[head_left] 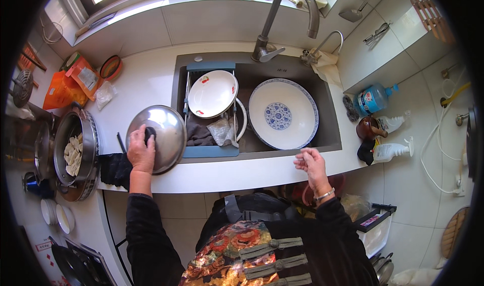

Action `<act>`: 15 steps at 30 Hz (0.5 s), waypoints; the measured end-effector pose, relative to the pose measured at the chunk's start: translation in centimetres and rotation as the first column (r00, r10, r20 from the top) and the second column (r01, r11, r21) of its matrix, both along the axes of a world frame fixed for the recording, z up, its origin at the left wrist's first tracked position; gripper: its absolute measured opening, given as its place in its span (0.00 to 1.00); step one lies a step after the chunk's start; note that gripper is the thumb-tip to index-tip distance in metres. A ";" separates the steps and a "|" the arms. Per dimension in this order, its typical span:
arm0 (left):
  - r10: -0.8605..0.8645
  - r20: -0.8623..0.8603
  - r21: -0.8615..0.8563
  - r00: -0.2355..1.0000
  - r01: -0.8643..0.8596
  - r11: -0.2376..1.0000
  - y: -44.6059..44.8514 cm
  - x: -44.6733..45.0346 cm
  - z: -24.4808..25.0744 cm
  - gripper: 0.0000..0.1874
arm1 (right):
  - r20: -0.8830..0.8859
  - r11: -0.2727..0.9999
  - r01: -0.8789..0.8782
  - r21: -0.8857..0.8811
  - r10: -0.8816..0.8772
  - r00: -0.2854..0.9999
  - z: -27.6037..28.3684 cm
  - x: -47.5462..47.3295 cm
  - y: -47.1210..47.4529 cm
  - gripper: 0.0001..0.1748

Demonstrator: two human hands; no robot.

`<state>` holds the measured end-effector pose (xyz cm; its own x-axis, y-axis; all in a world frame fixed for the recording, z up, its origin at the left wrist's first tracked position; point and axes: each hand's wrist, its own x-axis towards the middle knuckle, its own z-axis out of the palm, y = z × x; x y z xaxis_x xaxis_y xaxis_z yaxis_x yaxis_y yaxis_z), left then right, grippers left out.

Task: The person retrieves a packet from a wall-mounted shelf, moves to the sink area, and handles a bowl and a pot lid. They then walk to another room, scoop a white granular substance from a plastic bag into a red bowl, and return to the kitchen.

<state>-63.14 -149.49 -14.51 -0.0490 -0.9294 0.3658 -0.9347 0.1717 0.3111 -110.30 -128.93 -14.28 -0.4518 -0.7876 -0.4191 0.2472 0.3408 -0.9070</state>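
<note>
My left hand (140,150) grips the black knob of a round metal pot lid (168,134). The lid is over the white counter, left of the sink, at the drying rack's edge. My right hand (312,167) holds nothing. Its fingers are loosely curled and a little apart, just in front of the sink's front edge. Nearest to it is a large white basin with blue patterns (280,93) in the dark sink (329,129). A white plate with red fruit motifs (211,93) rests on the rack (211,151), above a dark cloth (200,129).
A metal pot (56,150) with pale food pieces (73,153) stands left, near a black cloth (115,169). The tall faucet (270,17) arches over the sink's back. Spray bottles (391,152) and a blue jug (372,99) stand right. Orange bags (64,89) lie back left.
</note>
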 end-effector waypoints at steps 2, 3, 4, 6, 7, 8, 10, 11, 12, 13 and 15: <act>0.096 0.035 0.035 0.995 -0.097 0.995 -0.2 -0.2 0.5 0.25 | -0.047 0.999 -0.039 -0.004 0.039 0.998 -0.1 -2.4 -2.1 0.11; 0.132 0.038 0.006 0.991 -0.132 0.991 0.2 -0.7 0.7 0.27 | -0.104 0.998 -0.059 0.016 0.061 0.993 -0.3 -3.6 -3.2 0.13; 0.140 0.084 -0.111 0.986 -0.131 0.985 0.8 -1.4 0.8 0.27 | -0.158 0.996 -0.080 0.035 0.085 0.984 -0.7 -5.0 -4.3 0.14; 0.067 0.129 -0.294 0.989 -0.027 0.955 2.7 -3.3 1.0 0.25 | -0.286 0.986 -0.155 0.067 0.167 0.944 -1.7 -7.7 -6.7 0.17; 0.025 -0.051 -0.243 0.998 -0.036 0.969 4.0 -5.0 0.7 0.23 | -0.359 0.975 -0.208 0.083 0.224 0.906 -2.2 -9.0 -7.8 0.19; 0.000 -0.279 -0.166 0.960 -0.048 0.985 5.5 -6.8 0.1 0.22 | -0.425 0.962 -0.237 0.138 0.274 0.863 -2.9 -10.3 -8.9 0.20; -0.005 -0.410 -0.077 0.912 -0.029 0.997 8.6 -10.9 -1.6 0.19 | -0.523 0.910 -0.355 0.214 0.414 0.745 -4.3 -12.8 -10.5 0.23; 0.058 -0.458 0.035 0.887 -0.047 0.998 9.9 -12.7 -2.6 0.18 | -0.590 0.883 -0.402 0.244 0.464 0.661 -5.2 -13.7 -11.5 0.23; 0.148 -0.456 0.142 0.878 -0.093 0.986 11.0 -14.2 -3.6 0.16 | -0.639 0.852 -0.437 0.288 0.511 0.576 -6.3 -14.4 -12.4 0.24; 0.148 -0.400 0.108 0.905 -0.114 0.988 11.8 -15.4 -4.4 0.15 | -0.594 0.826 -0.456 0.331 0.558 0.580 -7.2 -15.1 -13.3 0.24; 0.190 -0.321 0.083 0.928 -0.172 0.982 12.5 -16.7 -5.4 0.14 | -0.673 0.764 -0.533 0.363 0.611 0.418 -8.8 -16.4 -14.3 0.24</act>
